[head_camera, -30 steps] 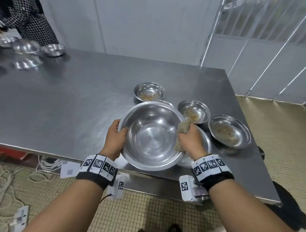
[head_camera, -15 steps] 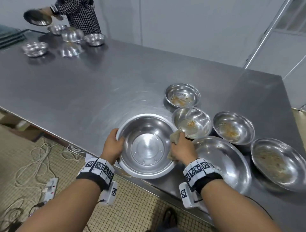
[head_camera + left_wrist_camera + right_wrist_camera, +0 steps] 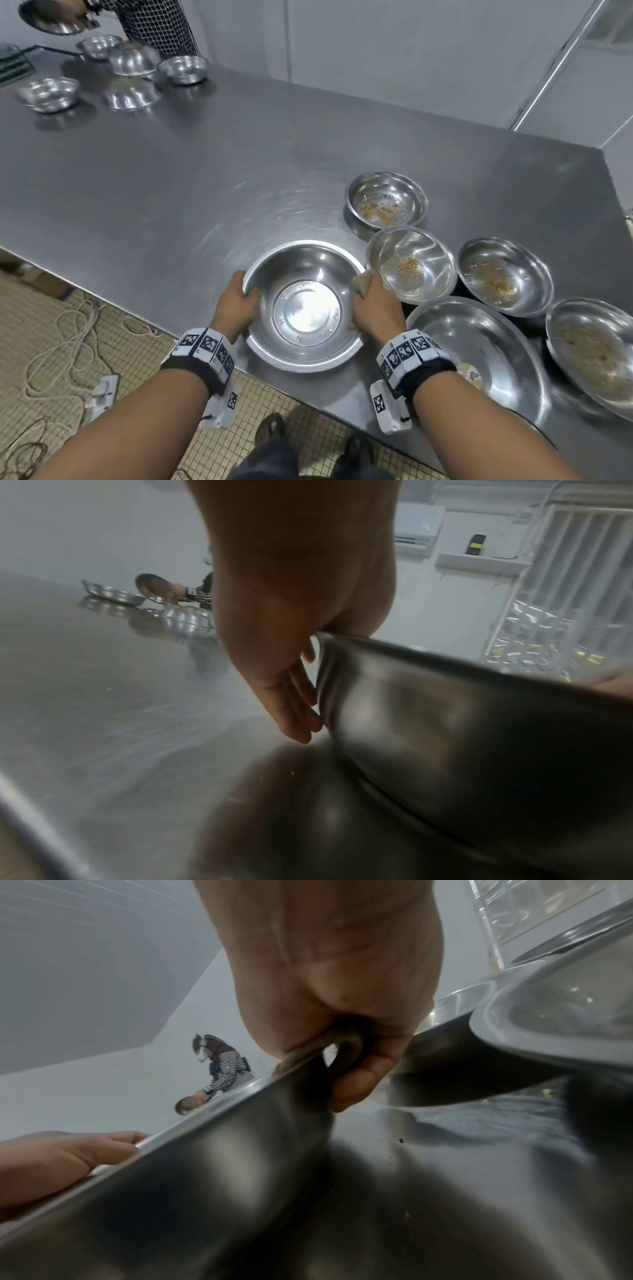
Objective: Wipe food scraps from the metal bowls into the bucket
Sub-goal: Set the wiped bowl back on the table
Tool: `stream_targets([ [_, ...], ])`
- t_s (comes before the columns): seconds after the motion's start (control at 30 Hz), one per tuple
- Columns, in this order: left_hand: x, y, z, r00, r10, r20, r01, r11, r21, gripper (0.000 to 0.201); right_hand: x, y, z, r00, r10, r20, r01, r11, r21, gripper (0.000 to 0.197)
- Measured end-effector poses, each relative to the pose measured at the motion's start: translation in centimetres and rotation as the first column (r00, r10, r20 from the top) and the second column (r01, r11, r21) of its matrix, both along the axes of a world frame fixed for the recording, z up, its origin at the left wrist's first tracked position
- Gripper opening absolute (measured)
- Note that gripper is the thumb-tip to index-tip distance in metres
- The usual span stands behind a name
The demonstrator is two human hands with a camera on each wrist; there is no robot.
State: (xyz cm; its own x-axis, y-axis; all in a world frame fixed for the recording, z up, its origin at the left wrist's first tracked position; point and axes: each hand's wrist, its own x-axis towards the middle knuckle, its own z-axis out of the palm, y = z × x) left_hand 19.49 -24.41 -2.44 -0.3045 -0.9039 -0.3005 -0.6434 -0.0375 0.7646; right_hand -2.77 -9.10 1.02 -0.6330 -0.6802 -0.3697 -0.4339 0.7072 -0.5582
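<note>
A large clean metal bowl [image 3: 305, 308] sits upright on the steel table [image 3: 205, 171] near its front edge. My left hand [image 3: 248, 294] grips its left rim, thumb over the edge and fingers [image 3: 301, 696] along the outer wall of the bowl [image 3: 462, 710]. My right hand [image 3: 359, 298] grips the right rim with a tan cloth [image 3: 363, 281] bunched in it. In the right wrist view the cloth [image 3: 342, 1047] is pinched against the bowl's [image 3: 240, 1150] rim. Several bowls with food scraps [image 3: 411, 263] [image 3: 387, 200] [image 3: 503, 274] stand to the right. No bucket is in view.
A wide shallow bowl [image 3: 479, 346] lies just right of my right wrist, and another dirty one [image 3: 596, 353] at the right edge. At the far left end another person [image 3: 154, 24] handles bowls [image 3: 130, 61]. Cables and a power strip [image 3: 102, 394] lie on the tiled floor.
The large bowl has come down and leftward, from above the shallow bowl to the bare tabletop beside it. Both hands kept their hold. The view has swung to the left.
</note>
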Motion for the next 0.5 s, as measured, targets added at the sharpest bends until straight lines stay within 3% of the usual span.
stream_targets([
  [0.2,-0.5,-2.5,-0.3,0.984,-0.174,0.041,0.172,0.985,0.031,0.03,1.3,-0.1,0.0,0.988,-0.155,-0.029,0.155,0.988,-0.004,0.052],
  [0.3,-0.9,-3.6,-0.2,0.969,-0.244,0.031,0.243,0.969,0.038,0.032,1.8,-0.2,-0.3,0.977,-0.212,-0.041,0.211,0.977,-0.016,0.044],
  [0.5,-1.8,-5.3,0.3,0.924,-0.374,0.077,0.373,0.927,0.029,0.047,2.0,0.1,-1.1,0.961,-0.248,-0.121,0.251,0.968,0.005,0.037],
])
